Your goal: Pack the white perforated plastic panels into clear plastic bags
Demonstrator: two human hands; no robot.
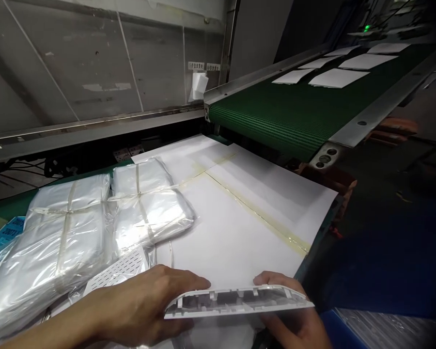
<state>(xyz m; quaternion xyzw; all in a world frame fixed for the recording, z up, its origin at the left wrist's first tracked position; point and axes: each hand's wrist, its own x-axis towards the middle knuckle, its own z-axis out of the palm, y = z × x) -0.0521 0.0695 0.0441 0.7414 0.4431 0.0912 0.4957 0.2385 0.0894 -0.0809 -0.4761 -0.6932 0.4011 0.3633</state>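
Observation:
Between my two hands is a flat white plastic housing [236, 310], seen edge-on with its hollow side and small clips showing. My left hand [148, 300] grips its left end, thumb above and fingers below. The right end is held by my right hand [290, 310], with fingers around the edge. Below the housing lies a white sheet-covered table top [218, 223] with yellowed tape along its seams. Beside my left forearm, a white slotted panel [119, 269] lies in clear plastic.
Two tied bundles of clear plastic bags, a left bundle [69, 232] and a right bundle [148, 203], lie at the left. Ahead, a green conveyor belt [269, 116] carries several white flat pieces [337, 77]. A blue bin [345, 329] stands at the lower right.

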